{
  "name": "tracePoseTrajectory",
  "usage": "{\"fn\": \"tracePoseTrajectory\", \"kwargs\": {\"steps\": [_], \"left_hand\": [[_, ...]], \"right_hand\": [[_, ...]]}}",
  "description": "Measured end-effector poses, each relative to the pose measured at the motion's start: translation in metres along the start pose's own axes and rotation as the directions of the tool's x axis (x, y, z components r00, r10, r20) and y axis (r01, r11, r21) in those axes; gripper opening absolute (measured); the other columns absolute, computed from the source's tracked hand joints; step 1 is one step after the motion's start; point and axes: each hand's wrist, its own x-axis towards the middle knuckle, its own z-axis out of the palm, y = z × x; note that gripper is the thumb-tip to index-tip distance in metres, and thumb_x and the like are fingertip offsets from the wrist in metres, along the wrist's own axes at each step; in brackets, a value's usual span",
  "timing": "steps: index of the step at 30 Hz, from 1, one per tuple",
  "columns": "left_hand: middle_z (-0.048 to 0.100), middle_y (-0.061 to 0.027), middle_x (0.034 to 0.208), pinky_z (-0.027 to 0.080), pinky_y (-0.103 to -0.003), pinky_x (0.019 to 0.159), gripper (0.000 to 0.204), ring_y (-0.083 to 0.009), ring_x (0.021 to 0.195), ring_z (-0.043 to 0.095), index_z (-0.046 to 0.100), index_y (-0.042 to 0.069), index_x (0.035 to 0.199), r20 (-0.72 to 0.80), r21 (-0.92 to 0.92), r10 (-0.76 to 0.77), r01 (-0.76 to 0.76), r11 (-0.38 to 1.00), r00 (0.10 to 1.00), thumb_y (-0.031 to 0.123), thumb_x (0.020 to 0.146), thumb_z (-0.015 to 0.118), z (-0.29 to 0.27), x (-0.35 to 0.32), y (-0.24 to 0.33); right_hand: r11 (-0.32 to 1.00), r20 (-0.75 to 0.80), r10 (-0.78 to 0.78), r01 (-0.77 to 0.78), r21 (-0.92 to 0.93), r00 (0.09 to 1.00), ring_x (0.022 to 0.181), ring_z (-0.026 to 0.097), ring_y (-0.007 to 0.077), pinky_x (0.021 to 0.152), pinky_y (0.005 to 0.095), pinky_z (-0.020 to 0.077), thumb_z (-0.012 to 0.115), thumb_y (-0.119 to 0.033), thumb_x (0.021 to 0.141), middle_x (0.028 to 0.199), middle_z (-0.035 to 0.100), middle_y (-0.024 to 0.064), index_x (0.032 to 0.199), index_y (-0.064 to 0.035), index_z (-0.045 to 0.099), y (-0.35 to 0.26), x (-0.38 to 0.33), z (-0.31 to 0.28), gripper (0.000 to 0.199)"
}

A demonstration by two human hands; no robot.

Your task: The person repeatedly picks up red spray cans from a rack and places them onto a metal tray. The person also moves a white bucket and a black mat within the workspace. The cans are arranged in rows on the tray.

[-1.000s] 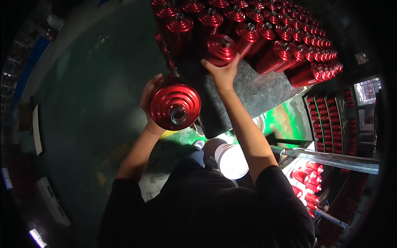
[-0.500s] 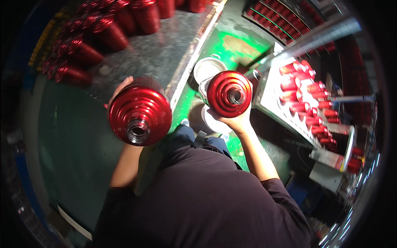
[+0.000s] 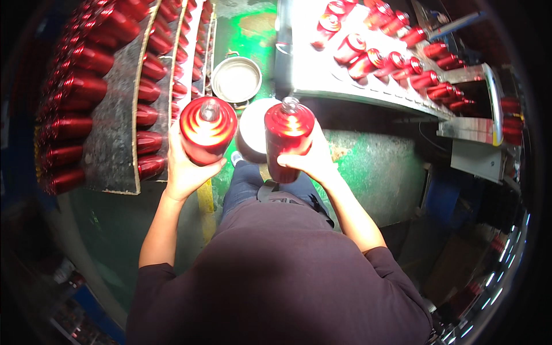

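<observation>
A shiny red bottle (image 3: 202, 146) with a stepped, ringed shoulder and a short clear neck is gripped in my left hand (image 3: 183, 175), the thumb across its lower side. My right hand (image 3: 315, 162) is wrapped round a second red bottle (image 3: 280, 144) of the same shape, its thumb lying over the front. Both bottles are held neck up, side by side and apart, in front of my body. Their far sides and most of my fingers are hidden behind them.
Boards (image 3: 118, 115) on the left carry rows of red bottles. At the right, a brightly lit table (image 3: 310, 69) bears several more. A metal pot (image 3: 237, 80) and a white round container (image 3: 253, 129) stand on the green floor between them.
The view has swung to the right, bringing the lit table ahead. Both bottles have come closer together and their necks, which pointed toward me, now point up and away.
</observation>
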Motion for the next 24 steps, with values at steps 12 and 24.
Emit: {"fn": "tracePoseTrajectory", "kwargs": {"steps": [12, 24], "left_hand": [[0.067, -0.0169, 0.111, 0.062, -0.042, 0.074, 0.056, -0.0266, 0.088, 0.070, 0.052, -0.001, 0.127, 0.791, -0.190, -0.611, 0.962, -0.198, 0.031, 0.026, 0.084, 0.075, 0.176, 0.002, -0.081], [0.065, -0.0255, 0.115, 0.060, -0.060, 0.070, 0.058, -0.0446, 0.085, 0.069, 0.047, 0.003, 0.133, 0.819, -0.197, -0.570, 0.965, -0.174, 0.065, 0.036, 0.090, 0.066, 0.138, 0.033, -0.088]], "right_hand": [[-0.069, 0.530, 0.520, -0.586, 0.807, 0.669, 0.079, 0.069, 0.0327, 0.069, 0.0495, 0.0610, 0.058, -0.046, 0.096, 0.101, 0.066, 0.0172, 0.122, -0.0040, 0.052, 0.164, -0.027, -0.071, 0.050], [0.641, 0.135, 0.405, -0.386, 0.663, 0.904, 0.079, 0.068, 0.0269, 0.064, 0.0412, 0.0593, 0.068, -0.028, 0.089, 0.091, 0.066, 0.0121, 0.109, -0.0053, 0.059, 0.084, -0.028, -0.060, 0.032]]}}
